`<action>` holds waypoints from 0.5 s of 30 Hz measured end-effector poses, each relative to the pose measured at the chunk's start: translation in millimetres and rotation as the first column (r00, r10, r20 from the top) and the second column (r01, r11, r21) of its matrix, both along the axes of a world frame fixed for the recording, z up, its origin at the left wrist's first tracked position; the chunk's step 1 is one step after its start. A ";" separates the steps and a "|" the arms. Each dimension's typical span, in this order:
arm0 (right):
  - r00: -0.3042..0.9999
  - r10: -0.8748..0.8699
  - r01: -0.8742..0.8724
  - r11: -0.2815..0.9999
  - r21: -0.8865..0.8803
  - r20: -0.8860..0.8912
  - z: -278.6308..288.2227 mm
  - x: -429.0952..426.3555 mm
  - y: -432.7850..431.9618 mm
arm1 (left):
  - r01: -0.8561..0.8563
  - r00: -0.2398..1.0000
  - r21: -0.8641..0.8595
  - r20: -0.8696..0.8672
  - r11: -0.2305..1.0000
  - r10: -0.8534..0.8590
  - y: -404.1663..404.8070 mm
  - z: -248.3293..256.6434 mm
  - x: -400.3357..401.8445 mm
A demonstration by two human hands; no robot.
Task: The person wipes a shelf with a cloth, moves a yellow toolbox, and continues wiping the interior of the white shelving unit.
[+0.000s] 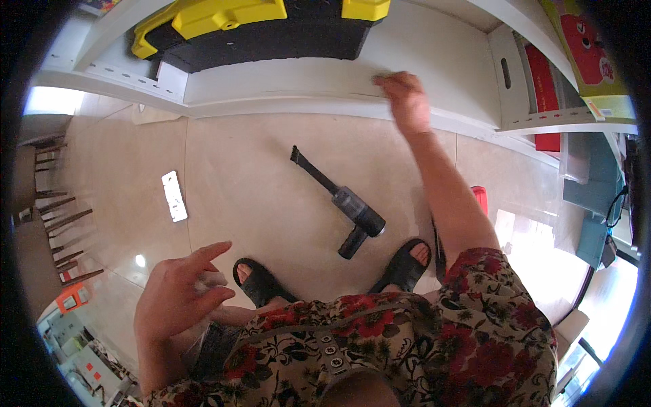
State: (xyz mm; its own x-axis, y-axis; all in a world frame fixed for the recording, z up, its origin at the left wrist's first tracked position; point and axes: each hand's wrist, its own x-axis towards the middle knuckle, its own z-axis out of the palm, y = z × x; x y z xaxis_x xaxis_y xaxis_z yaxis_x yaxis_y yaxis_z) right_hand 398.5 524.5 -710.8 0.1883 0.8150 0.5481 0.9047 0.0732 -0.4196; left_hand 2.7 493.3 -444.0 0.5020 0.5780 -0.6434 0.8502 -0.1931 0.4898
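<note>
My right hand (pixel 404 99) reaches over the front of a low white shelf (pixel 305 79), its fingers bent and blurred near the shelf surface; whether they hold something cannot be told. My left hand (pixel 178 292) hovers above the floor at the lower left, with a small whitish, crumpled thing (pixel 211 280) between thumb and fingers. Between the hands and my feet, a black and grey handheld vacuum cleaner (pixel 358 211) with a narrow brush nozzle lies on the tiled floor. At the back of the shelf stands a black case with yellow parts (pixel 229 20).
A white, phone-like flat object (pixel 174 196) lies on the floor at left. Chairs (pixel 61 213) stand at the far left, near an orange item (pixel 72 298). Red boxes (pixel 543 86) and a yellow-green package (pixel 590 56) fill shelving at right. A red object (pixel 479 198) sits behind my right forearm.
</note>
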 end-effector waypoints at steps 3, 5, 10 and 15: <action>0.946 -0.295 0.266 0.943 -0.201 -0.133 8.2 63.5 -16.5 | -0.049 0.999 0.007 0.019 0.999 0.049 -3.3 3.4 -9.6; 0.940 -0.335 0.325 0.936 -0.134 -0.059 14.7 69.6 0.7 | -0.108 0.994 -0.063 0.029 0.992 0.110 -5.7 3.9 -13.8; 0.947 -0.321 0.314 0.936 -0.161 -0.016 -12.2 34.9 69.0 | 0.026 0.999 -0.042 0.023 0.999 -0.025 4.4 -7.6 -3.3; 0.971 0.235 -0.236 0.972 -0.008 -0.031 10.3 6.2 15.8 | 0.012 0.998 -0.043 0.063 0.999 -0.009 4.4 -3.8 -7.6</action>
